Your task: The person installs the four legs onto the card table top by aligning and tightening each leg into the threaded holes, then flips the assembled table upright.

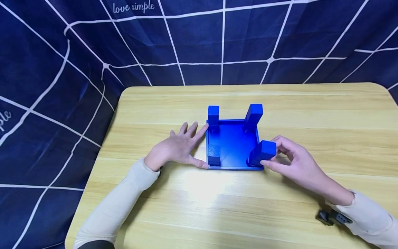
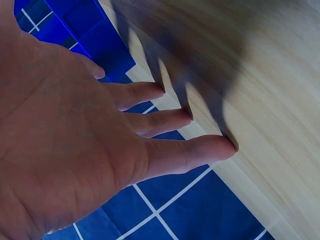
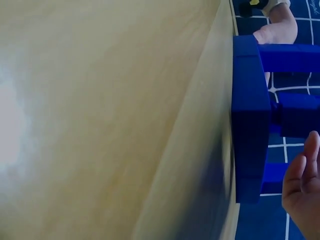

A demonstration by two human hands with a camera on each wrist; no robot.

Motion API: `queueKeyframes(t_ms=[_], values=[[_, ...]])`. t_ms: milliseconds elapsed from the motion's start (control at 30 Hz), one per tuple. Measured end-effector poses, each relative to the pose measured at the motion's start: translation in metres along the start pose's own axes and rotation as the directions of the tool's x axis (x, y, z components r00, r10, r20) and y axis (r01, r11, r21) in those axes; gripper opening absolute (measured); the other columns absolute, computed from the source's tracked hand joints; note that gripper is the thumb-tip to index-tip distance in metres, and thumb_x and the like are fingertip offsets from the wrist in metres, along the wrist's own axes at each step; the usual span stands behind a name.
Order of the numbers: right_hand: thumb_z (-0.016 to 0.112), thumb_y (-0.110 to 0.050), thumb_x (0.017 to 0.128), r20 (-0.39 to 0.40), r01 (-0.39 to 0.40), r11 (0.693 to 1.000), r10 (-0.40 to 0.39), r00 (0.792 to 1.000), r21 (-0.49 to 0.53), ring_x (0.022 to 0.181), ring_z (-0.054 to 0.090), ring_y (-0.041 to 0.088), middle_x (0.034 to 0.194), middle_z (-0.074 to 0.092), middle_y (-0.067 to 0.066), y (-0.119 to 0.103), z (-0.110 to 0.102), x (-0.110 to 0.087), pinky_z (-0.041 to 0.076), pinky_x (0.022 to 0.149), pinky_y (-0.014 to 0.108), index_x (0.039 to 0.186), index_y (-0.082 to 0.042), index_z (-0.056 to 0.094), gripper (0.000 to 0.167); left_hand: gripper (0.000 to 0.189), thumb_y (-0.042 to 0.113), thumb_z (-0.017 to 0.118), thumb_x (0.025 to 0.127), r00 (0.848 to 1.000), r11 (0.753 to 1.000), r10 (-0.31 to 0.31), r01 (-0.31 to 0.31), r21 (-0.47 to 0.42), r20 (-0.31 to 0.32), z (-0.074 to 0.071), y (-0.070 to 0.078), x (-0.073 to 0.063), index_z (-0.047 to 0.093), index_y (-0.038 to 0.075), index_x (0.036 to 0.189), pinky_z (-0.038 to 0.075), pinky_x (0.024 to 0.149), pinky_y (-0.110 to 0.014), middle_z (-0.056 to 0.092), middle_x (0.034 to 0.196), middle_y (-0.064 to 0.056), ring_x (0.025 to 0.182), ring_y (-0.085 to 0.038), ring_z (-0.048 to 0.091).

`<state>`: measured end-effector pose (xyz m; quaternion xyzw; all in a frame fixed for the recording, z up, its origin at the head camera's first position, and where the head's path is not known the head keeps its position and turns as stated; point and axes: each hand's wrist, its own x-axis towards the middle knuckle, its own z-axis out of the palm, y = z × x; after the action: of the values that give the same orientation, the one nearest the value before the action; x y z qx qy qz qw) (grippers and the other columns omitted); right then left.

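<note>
A square blue tray-like base (image 1: 233, 141) with a low rim lies on the table, with blue rectangular posts standing at its corners. My right hand (image 1: 300, 164) pinches the front right post (image 1: 264, 152) between thumb and fingers. That post leans outward in the head view; a narrower stem shows between post (image 3: 300, 114) and base (image 3: 250, 125) in the right wrist view. On the other side, my left hand (image 1: 177, 147) has its fingers spread, thumb at the front left corner and index fingertip at the left rim. The front left post (image 1: 214, 155) stands beside that thumb.
The pale wooden table (image 1: 199, 214) extends around the base. Behind it and on the left hangs dark blue cloth (image 1: 199, 41) with white lines. Two more posts stand at the back corners, left (image 1: 213, 116) and right (image 1: 254, 114). A black device (image 1: 334, 217) sits by the right sleeve.
</note>
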<state>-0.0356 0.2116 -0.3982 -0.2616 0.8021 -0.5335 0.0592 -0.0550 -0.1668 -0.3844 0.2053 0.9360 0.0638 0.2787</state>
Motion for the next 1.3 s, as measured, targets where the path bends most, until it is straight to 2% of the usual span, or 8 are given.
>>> queueKeyframes(t_ms=[133, 300, 433, 667, 967, 1067, 1167, 1300], values=[[0.088, 0.018, 0.082, 0.011, 0.055, 0.998, -0.056, 0.998, 0.015, 0.1, 0.062, 0.021, 0.109, 0.071, 0.004, 0.0015, 0.0024, 0.0002, 0.051, 0.091, 0.024, 0.103, -0.013, 0.07, 0.041, 0.136, 0.091, 0.066, 0.083, 1.0, 1.0, -0.002, 0.002, -0.001, 0.001, -0.0015, 0.0, 0.0, -0.02, 0.034, 0.172, 0.019, 0.116, -0.084, -0.006, 0.182, -0.017, 0.162, -0.054, -0.001], [0.084, 0.022, 0.082, 0.017, 0.082, 0.996, -0.083, 0.996, 0.027, 0.094, 0.058, 0.019, 0.111, 0.069, 0.003, 0.0005, 0.004, 0.0009, 0.052, 0.084, 0.024, 0.109, -0.01, 0.073, 0.044, 0.136, 0.091, 0.065, 0.083, 1.0, 1.0, -0.002, 0.002, 0.002, -0.001, -0.0017, -0.0008, 0.0011, -0.021, 0.034, 0.172, 0.019, 0.116, -0.084, -0.006, 0.182, -0.017, 0.162, -0.054, -0.001], [0.085, 0.02, 0.083, 0.004, 0.118, 0.993, -0.118, 0.993, -0.012, 0.086, 0.058, 0.016, 0.107, 0.07, 0.002, -0.0002, 0.0044, -0.0001, 0.049, 0.074, 0.025, 0.112, -0.013, 0.075, 0.045, 0.136, 0.091, 0.066, 0.083, 1.0, 1.0, 0.003, -0.003, -0.006, 0.0, -0.0018, -0.0002, 0.0018, -0.022, 0.035, 0.172, 0.018, 0.116, -0.084, -0.006, 0.182, -0.017, 0.162, -0.054, -0.002], [0.091, 0.018, 0.076, -0.042, 0.114, 0.993, -0.115, 0.992, -0.032, 0.076, 0.054, 0.014, 0.091, 0.06, 0.0, 0.0006, 0.006, -0.001, 0.043, 0.062, 0.031, 0.106, -0.014, 0.07, 0.049, 0.137, 0.092, 0.065, 0.083, 1.0, 1.0, -0.005, 0.005, 0.003, 0.0, -0.0017, -0.0002, 0.0021, -0.022, 0.035, 0.172, 0.018, 0.117, -0.083, -0.006, 0.182, -0.016, 0.162, -0.053, -0.001], [0.095, 0.008, 0.079, -0.018, 0.089, 0.992, -0.091, 0.996, -0.085, 0.077, 0.055, 0.013, 0.089, 0.057, 0.0, -0.0018, 0.0071, 0.0027, 0.042, 0.064, 0.031, 0.133, -0.013, 0.076, 0.061, 0.136, 0.09, 0.066, 0.084, 1.0, 1.0, 0.001, -0.001, -0.003, 0.002, -0.0018, 0.0001, 0.0014, -0.02, 0.034, 0.172, 0.018, 0.116, -0.084, -0.005, 0.182, -0.017, 0.162, -0.054, 0.0], [0.097, 0.003, 0.08, -0.017, 0.057, 0.994, -0.059, 0.998, -0.096, 0.078, 0.055, 0.014, 0.087, 0.057, -0.002, -0.0036, 0.0078, 0.0033, 0.042, 0.065, 0.031, 0.128, -0.017, 0.077, 0.056, 0.136, 0.091, 0.066, 0.084, 1.0, 1.0, 0.002, -0.002, -0.002, 0.0, -0.0019, 0.0002, 0.0014, -0.02, 0.033, 0.173, 0.018, 0.116, -0.084, -0.005, 0.182, -0.017, 0.162, -0.055, 0.0], [0.096, 0.002, 0.081, -0.024, 0.026, 0.995, -0.029, 0.999, -0.092, 0.078, 0.057, 0.015, 0.084, 0.059, -0.003, -0.0049, 0.0089, 0.003, 0.044, 0.067, 0.029, 0.114, -0.021, 0.077, 0.045, 0.136, 0.091, 0.066, 0.084, 1.0, 1.0, 0.002, -0.002, -0.003, 0.001, -0.0023, 0.0004, 0.001, -0.02, 0.033, 0.173, 0.019, 0.116, -0.084, -0.005, 0.182, -0.017, 0.162, -0.055, 0.0], [0.095, 0.004, 0.082, -0.027, 0.033, 0.994, -0.036, 0.999, -0.108, 0.077, 0.058, 0.013, 0.083, 0.062, -0.006, -0.0048, 0.0096, 0.0031, 0.046, 0.068, 0.028, 0.1, -0.024, 0.072, 0.04, 0.136, 0.091, 0.066, 0.084, 1.0, 1.0, 0.001, -0.001, -0.002, 0.003, -0.0027, 0.0008, 0.0004, -0.02, 0.033, 0.173, 0.019, 0.116, -0.084, -0.005, 0.182, -0.018, 0.162, -0.054, 0.0]])
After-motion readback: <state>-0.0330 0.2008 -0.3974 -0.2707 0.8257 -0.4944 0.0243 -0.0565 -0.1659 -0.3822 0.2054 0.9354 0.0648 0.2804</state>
